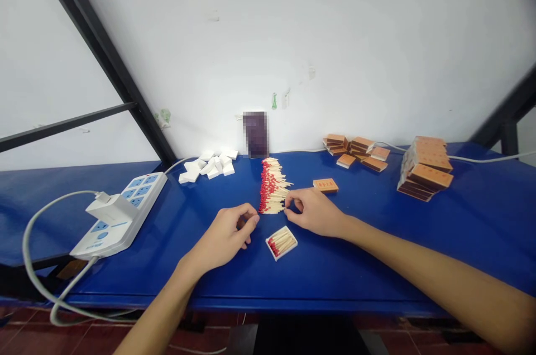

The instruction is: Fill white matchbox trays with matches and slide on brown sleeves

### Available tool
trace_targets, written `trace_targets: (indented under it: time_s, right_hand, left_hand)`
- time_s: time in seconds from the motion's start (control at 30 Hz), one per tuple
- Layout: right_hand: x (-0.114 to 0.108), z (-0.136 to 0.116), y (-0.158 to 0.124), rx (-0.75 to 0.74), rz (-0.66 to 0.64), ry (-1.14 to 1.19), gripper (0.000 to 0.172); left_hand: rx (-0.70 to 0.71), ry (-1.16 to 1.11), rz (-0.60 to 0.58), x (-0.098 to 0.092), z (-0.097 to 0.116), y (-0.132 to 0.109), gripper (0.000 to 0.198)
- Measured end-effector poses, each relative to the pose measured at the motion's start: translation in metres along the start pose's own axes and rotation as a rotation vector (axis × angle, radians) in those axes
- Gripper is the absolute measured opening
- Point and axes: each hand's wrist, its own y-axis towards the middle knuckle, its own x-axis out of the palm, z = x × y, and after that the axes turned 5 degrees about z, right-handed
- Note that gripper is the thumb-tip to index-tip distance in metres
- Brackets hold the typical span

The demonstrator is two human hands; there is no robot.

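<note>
A long heap of red-headed matches (274,187) lies on the blue table, heads to the left. My left hand (228,235) is beside the heads at its near end, fingers curled and thumb tip close to the index finger; anything between them is hidden. On the other side, my right hand (314,210) has thumb and index finger in a pinch around the bare stick ends. Between my wrists and nearer to me sits a white matchbox tray (268,248) with several matches in it. An orange matchbox sleeve (325,185) lies just beyond my right hand.
White trays (209,165) are piled at the back left, near a power strip (142,204) with a plugged-in adapter and looping cable. Loose orange matchboxes (360,148) and a stacked block of matchboxes (427,168) occupy the back right. A blurred dark object (256,134) leans against the wall.
</note>
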Motion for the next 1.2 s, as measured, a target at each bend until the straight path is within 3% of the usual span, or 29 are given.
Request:
trace_targets:
  time_s: [0.07, 0.17, 0.33, 0.47, 0.7, 0.9, 1.2]
  right_hand:
    - [0.001, -0.001, 0.0, 0.013, -0.004, -0.014, 0.005]
    - [0.001, -0.002, 0.0, 0.032, -0.014, -0.02, 0.005]
    - [0.0, -0.004, -0.001, 0.036, -0.034, -0.019, 0.004]
    - [-0.001, -0.003, -0.002, 0.028, -0.057, -0.008, 0.006]
    - [0.0, 0.002, -0.005, -0.05, -0.067, -0.001, 0.007]
    - [-0.002, 0.0, -0.008, -0.09, -0.074, 0.003, 0.006]
    - [-0.003, -0.002, -0.009, -0.114, -0.067, 0.017, 0.007]
  left_hand:
    - [0.048, 0.05, -0.017, -0.01, -0.006, 0.016, 0.03]
    - [0.168, 0.166, 0.083, -0.022, -0.014, 0.043, 0.031]
    - [0.347, 0.278, 0.233, -0.02, -0.023, 0.073, 0.034]
    - [0.395, 0.3, 0.201, -0.015, -0.026, 0.067, 0.034]
    - [0.375, 0.395, 0.13, -0.027, -0.021, 0.052, 0.026]
    - [0.384, 0.441, 0.073, -0.025, -0.02, 0.051, 0.015]
    - [0.346, 0.3, -0.035, -0.019, -0.014, 0.047, 0.013]
